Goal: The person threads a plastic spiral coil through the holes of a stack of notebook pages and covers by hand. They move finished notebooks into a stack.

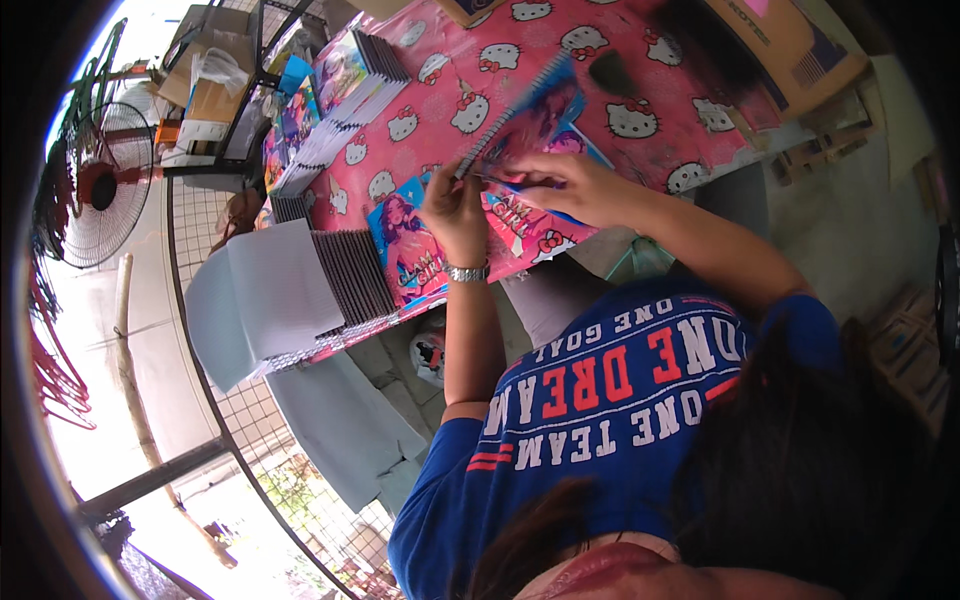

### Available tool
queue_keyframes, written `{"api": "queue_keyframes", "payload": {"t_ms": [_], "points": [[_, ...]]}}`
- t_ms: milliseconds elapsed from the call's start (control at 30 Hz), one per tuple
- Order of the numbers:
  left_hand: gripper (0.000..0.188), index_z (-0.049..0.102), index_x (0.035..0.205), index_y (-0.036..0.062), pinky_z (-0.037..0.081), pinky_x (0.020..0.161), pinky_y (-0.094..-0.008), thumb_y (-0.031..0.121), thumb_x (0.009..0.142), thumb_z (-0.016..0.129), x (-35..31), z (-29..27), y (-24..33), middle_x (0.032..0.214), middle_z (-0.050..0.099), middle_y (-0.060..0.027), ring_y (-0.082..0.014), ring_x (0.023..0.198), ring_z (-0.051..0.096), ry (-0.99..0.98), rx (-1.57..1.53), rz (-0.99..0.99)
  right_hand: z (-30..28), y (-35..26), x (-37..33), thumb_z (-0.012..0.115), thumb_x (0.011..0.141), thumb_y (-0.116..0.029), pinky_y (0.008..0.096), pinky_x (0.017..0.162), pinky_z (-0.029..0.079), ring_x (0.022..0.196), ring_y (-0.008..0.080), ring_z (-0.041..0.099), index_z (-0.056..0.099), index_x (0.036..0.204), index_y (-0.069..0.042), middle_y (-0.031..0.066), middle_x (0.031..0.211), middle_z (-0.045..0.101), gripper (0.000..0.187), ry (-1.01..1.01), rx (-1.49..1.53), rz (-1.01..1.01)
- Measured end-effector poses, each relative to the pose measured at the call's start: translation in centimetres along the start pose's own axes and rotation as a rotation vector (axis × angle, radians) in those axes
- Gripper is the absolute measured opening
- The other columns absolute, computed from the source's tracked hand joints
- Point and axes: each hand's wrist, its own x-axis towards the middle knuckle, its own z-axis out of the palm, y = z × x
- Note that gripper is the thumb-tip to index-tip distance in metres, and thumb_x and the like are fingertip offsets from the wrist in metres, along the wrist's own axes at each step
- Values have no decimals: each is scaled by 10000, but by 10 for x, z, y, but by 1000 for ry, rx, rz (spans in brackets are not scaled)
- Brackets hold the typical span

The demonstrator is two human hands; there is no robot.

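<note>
A spiral-bound notebook [545, 115] with a bright pink and blue illustrated cover stands tilted above the table. My left hand [455, 215], with a metal-band watch on its wrist, is closed on the near end of the notebook's coil. My right hand [575, 185] is closed around a slim tool with blue handles [535, 190], which looks like pliers. The tool's tip meets the coil end beside my left fingers; the exact contact is too small to make out. Just left of my left hand lies a similar notebook cover [400, 235], at the end of a row of coil-bound notebooks [352, 275].
Taller notebook stacks [350, 85] stand at the table's far left. Pale sheets [265, 290] overhang the left edge. The table has a pink cartoon-cat cloth [470, 110]. A cardboard box [790, 50] sits at the right, near a blurred dark object [612, 73]. A fan [100, 185] stands left.
</note>
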Motion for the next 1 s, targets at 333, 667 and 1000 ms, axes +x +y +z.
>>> {"api": "queue_keyframes", "payload": {"t_ms": [333, 667, 1000], "points": [[327, 638, 1079, 83, 440, 768, -406, 87, 758, 583, 75, -95, 37, 880, 642, -103, -274, 830, 592, -327, 1088, 98, -111, 68, -52, 748, 754, -206, 381, 857, 529, 965, 319, 664, 628, 1179, -25, 198, 1127, 638, 477, 481, -1252, -99], [724, 477, 1351, -43, 479, 853, -349, 556, 946, 518, 49, -236, -157, 1107, 625, -144, -238, 978, 599, 64, 357, -733, 104, 53, 47, 609, 912, -513, 412, 1011, 451, 1314, 322, 468, 329, 1423, 103, 251, 1414, 464, 848, -287, 187, 475], [869, 486, 1408, 8, 420, 1021, -414, 673, 855, 578, 31, -234, -145, 1378, 561, -145, -276, 1239, 544, -81, 76, -1035, 150, 87, 79, 751, 790, -395, 441, 992, 470, 1220, 363, 539, 222, 1444, 97, 312, 1388, 447, 974, 82, 391, 803]]}}
